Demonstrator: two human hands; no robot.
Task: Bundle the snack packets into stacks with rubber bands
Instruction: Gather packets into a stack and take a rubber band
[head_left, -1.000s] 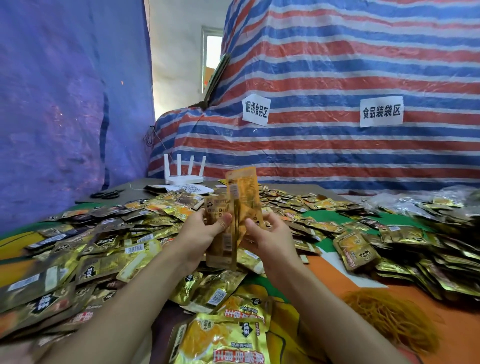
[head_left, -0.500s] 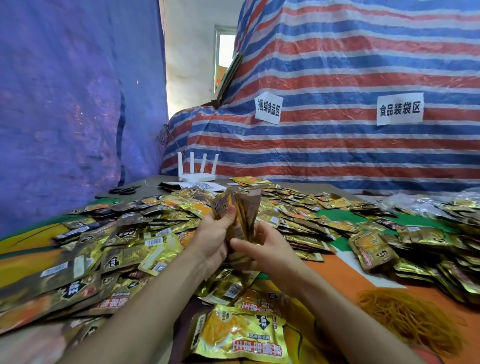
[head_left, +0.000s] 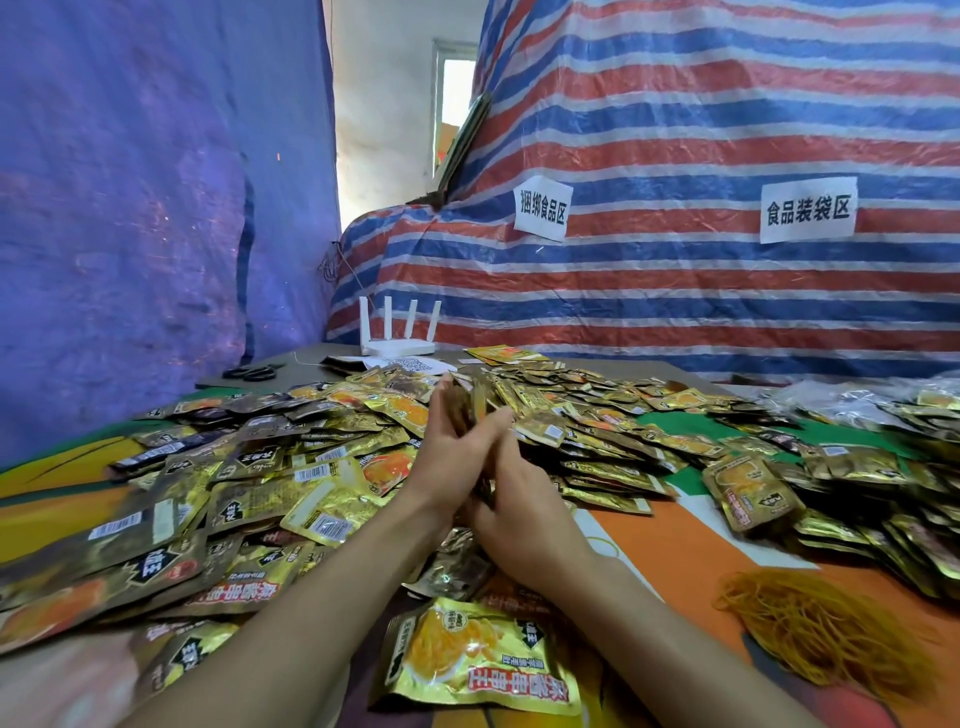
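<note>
Snack packets (head_left: 291, 467): gold and dark foil pouches lie loose in overlapping heaps across the middle of the frame, from the left edge to the right edge, some face up and some showing barcodes
Stack (head_left: 470, 410): a few packets held edge-on at the centre of the frame, above the heap and clamped between the two hands; its top is blurred
Left hand (head_left: 444, 457): centre of the frame, fingers straight and pointing away from the camera, palm flat against the left side of the stack
Right hand (head_left: 524, 509): just right of centre, back toward the camera, gripping the stack from the right with the thumb laid over its near edge; the other fingers are out of sight behind the packets
Front packet (head_left: 478, 660): a larger yellow pouch lying flat at the bottom centre, between the two forearms, print upside down to the camera
Rubber bands (head_left: 821, 629): a loose tangle of tan bands at the lower right, apart from the heaps
Table cover (head_left: 675, 545): orange and green sheet, bare patch right of the hands
Router (head_left: 397, 343): white, four upright antennas, at the far edge of the table, above centre
Scissors (head_left: 252, 371): dark, lying flat, left of the router
Striped tarp (head_left: 675, 130): red, blue and white, fills the upper right, with two paper signs (head_left: 543, 210) stuck on it
Blue tarp (head_left: 130, 208): covers the upper left
</note>
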